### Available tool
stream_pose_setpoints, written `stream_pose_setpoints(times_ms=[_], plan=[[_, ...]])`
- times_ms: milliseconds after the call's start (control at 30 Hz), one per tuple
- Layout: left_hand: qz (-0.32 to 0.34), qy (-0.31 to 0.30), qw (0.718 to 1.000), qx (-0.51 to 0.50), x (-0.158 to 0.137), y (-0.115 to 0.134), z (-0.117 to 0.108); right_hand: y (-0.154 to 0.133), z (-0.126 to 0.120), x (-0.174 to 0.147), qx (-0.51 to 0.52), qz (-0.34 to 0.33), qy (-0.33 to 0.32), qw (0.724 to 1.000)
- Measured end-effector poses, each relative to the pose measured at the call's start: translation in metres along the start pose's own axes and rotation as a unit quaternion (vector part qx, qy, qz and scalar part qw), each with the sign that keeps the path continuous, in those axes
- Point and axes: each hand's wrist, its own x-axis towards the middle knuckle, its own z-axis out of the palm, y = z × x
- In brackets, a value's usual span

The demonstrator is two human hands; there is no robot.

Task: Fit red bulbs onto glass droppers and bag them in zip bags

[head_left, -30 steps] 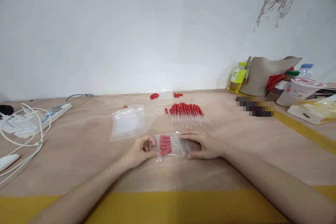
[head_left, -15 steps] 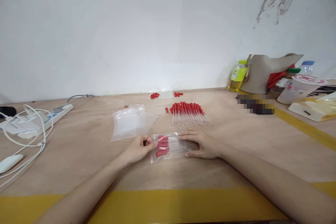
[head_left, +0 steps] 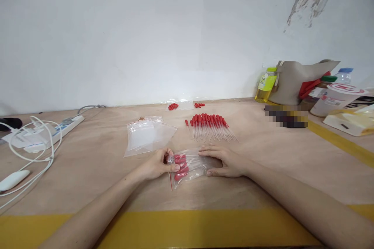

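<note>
A clear zip-lock bag (head_left: 196,171) lies crosswise on the brown-covered table, holding several glass droppers with red rubber bulbs (head_left: 182,172) towards its left end. My left hand (head_left: 163,164) pinches that end near the red-striped seal, thumb on top and the other fingers partly hidden. At the bag's right end rests my right hand (head_left: 229,161), fingers stretched along the upper edge and thumb apart near the lower edge. Beyond the bag is a row of loose red-bulbed droppers (head_left: 209,124). Flat clear bags (head_left: 146,136) lie stacked to the left of them.
Small red rubber bulbs (head_left: 173,106) lie on clear plastic by the wall. A power strip (head_left: 67,126) with white cables is at left. On the right stand a yellow-liquid bottle (head_left: 264,87), a grey bag (head_left: 288,83) and a lidded cup (head_left: 333,99). Yellow tape (head_left: 187,227) lines the front edge.
The bag's left end has tilted and crumpled, its seal edge now lower and slanted. My left thumb has moved slightly right over the red bulbs. The right hand stays nearly still.
</note>
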Motion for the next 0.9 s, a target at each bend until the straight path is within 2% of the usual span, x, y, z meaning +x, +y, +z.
stream_pose_setpoints(times_ms=[167,267,367,467,567,700,800,833,900], plan=[[0.027,-0.001,0.999,-0.04,-0.009,0.011,0.003,0.001,0.001,0.0,0.01,0.004,0.005,1.0],[0.016,-0.039,0.993,-0.106,-0.01,0.02,0.0,0.001,0.001,-0.001,0.009,0.004,0.002,1.0],[0.032,-0.059,0.993,-0.095,-0.015,0.03,-0.009,0.002,0.001,-0.002,0.004,0.014,-0.007,1.0],[0.036,-0.037,0.993,-0.105,-0.027,0.038,-0.025,0.002,0.001,-0.004,0.005,0.022,-0.007,1.0],[0.021,0.043,0.98,-0.192,-0.036,0.038,-0.045,0.002,0.001,-0.005,0.002,0.027,-0.014,1.0],[0.064,0.272,0.918,-0.28,-0.016,0.022,-0.069,0.0,-0.001,-0.004,-0.006,0.036,-0.025,0.999],[0.076,0.377,0.884,-0.265,0.02,0.003,-0.079,0.0,-0.001,-0.004,-0.003,0.036,-0.027,0.999],[0.049,0.405,0.883,-0.234,0.032,-0.004,-0.081,0.0,-0.001,-0.004,-0.001,0.036,-0.027,0.999],[-0.013,0.421,0.888,-0.183,0.052,-0.016,-0.085,0.0,-0.001,-0.003,0.003,0.033,-0.022,0.999]])
